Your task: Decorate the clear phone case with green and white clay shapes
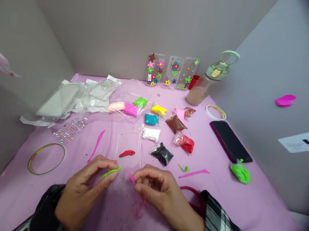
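My left hand (87,186) pinches a thin green clay strip (111,172) between thumb and fingers. In my right hand (159,190) is a slim pink modelling tool (130,176), its tip pointing toward the green strip with a small gap between them. Just beyond both hands, a clear phone case (132,138) lies flat with a red clay piece (127,153) on it. Right of the case sit a black clay packet (162,153) and a small curled green clay scrap (184,168). Another pink tool (194,173) lies beside the scrap.
Clay packets in several colours, such as a white one (151,133), spread across the middle. Decorated phone cases (175,73) lean on the back wall near a bottle (206,80). A phone (230,141) lies right; a tape ring (47,158), gem stickers (71,129) and a pink knife (97,145) lie left.
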A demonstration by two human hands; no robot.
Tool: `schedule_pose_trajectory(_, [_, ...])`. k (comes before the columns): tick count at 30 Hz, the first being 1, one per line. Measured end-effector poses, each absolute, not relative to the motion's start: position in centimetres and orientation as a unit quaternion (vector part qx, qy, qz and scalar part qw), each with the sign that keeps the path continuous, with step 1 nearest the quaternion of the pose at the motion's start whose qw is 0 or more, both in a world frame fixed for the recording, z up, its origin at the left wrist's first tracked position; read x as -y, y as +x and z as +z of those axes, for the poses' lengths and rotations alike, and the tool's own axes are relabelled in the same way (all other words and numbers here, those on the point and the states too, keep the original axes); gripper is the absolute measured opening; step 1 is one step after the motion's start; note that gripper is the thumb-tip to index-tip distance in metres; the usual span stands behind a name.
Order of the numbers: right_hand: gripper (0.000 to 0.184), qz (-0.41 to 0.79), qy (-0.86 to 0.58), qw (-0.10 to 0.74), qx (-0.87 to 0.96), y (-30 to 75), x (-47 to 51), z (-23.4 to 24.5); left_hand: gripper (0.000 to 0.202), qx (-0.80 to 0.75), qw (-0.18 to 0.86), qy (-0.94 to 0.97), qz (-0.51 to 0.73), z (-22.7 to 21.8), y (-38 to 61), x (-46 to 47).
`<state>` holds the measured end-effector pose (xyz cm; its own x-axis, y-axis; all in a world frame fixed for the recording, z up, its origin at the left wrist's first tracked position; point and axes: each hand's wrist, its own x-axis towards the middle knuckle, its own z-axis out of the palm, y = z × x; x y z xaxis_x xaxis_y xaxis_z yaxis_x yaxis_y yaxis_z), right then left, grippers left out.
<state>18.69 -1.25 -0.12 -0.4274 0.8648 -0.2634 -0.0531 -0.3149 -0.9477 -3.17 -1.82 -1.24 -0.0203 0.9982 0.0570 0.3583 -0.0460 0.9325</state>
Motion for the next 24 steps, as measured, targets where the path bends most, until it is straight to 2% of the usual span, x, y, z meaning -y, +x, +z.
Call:
schedule_pose_trajectory(4, [0.01, 0.615, -0.409, 0.269, 0.617, 18.9, 1.6, 0.6, 0.008, -0.588, 0.431, 0.509, 0.458, -1.4, -3.6, 1.4])
schedule_pose_trajectory(8, [0.016, 0.567, -0.432, 0.321, 0.624, 18.6, 1.4, 0.7, 0.002, -0.543, 0.47, 0.535, 0.445, -0.9, -3.0, 1.4])
schedule_pose_trajectory(12, [0.023, 0.583, -0.435, 0.347, 0.592, 17.9, 0.9, 0.6, 0.011, -0.497, 0.494, 0.561, 0.439, -0.4, -2.3, 1.6])
schedule_pose_trajectory(18, [0.005, 0.583, -0.44, 0.368, 0.575, 17.4, 0.4, 0.3, 0.012, -0.488, 0.523, 0.57, 0.405, -0.7, -2.2, 1.4])
schedule_pose_trajectory(24, [0.004, 0.532, -0.443, 0.364, 0.623, 17.6, 0.5, -0.1, 0.01, -0.486, 0.551, 0.552, 0.394, -1.0, -2.2, 1.3])
